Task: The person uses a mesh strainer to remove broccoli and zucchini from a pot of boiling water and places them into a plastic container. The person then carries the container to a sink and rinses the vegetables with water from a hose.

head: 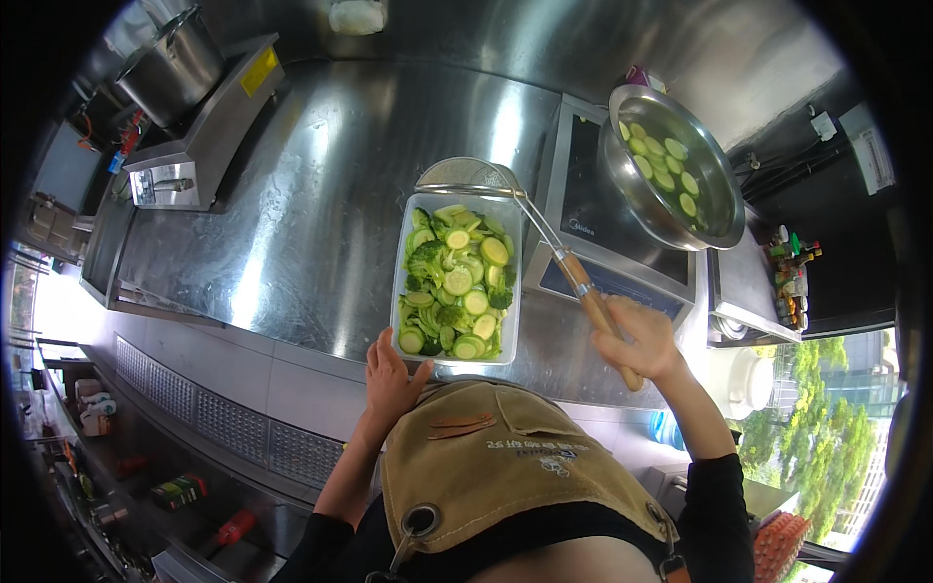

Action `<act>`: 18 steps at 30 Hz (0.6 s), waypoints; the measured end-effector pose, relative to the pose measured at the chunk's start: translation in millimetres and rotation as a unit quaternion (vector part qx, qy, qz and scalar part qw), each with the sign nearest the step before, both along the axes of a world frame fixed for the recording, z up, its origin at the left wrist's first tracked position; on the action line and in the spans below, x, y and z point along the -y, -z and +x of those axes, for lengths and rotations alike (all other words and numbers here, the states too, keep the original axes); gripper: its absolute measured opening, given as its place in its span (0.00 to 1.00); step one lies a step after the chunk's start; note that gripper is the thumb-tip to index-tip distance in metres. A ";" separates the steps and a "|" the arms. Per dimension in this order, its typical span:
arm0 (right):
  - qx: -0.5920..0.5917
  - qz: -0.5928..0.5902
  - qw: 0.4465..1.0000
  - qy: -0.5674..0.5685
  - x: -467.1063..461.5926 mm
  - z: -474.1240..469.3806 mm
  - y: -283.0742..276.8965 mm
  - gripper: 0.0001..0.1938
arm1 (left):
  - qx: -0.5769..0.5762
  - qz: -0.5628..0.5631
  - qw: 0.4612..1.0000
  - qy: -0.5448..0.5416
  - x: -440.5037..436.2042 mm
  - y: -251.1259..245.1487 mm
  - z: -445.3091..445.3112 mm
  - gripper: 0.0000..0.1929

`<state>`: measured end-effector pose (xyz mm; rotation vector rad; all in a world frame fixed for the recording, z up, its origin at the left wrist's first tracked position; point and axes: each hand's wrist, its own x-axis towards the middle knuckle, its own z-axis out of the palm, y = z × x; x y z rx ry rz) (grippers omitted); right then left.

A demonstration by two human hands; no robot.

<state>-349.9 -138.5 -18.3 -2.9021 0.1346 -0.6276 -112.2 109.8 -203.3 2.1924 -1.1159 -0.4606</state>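
Note:
A mesh skimmer (pixel 466 175) with a wooden handle is gripped in my right hand (pixel 641 337). Its wire basket sits at the far end of a rectangular translucent plastic container (pixel 517 291). Sliced zucchini (pixel 458 280) and broccoli florets (pixel 426 261) fill that container, which stands on the stainless steel counter (pixel 321 218) close to my apron. My left hand (pixel 391 379) rests at the container's near left corner, fingers apart. To the right, a large steel bowl (pixel 630 211) holds zucchini slices (pixel 660 162) in liquid.
The bowl stands on an induction cooker (pixel 576 175) on the right. At the far left a steel stockpot (pixel 171 73) sits on a steel appliance (pixel 211 131). Condiment bottles (pixel 791 277) stand beyond the right side. Egg trays (pixel 781 543) are at lower right.

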 end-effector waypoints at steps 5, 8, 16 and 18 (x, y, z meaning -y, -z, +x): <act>-0.066 0.121 0.989 0.049 -6.1 -1.4 -0.5 0.18 | 0.000 0.001 1.000 0.001 1.1 -1.0 0.8 0.42; -0.204 0.266 0.930 0.152 -19.5 -8.5 -7.7 0.20 | -0.003 0.005 1.000 0.001 0.9 -1.1 0.5 0.42; 0.037 0.036 0.994 -0.094 -38.2 -43.0 -12.3 0.12 | 0.014 0.013 1.000 0.005 2.7 -5.4 -1.9 0.43; 0.070 0.077 0.992 -0.078 -42.7 -54.0 -13.5 0.15 | 0.010 0.018 1.000 0.009 2.8 -7.2 -2.2 0.42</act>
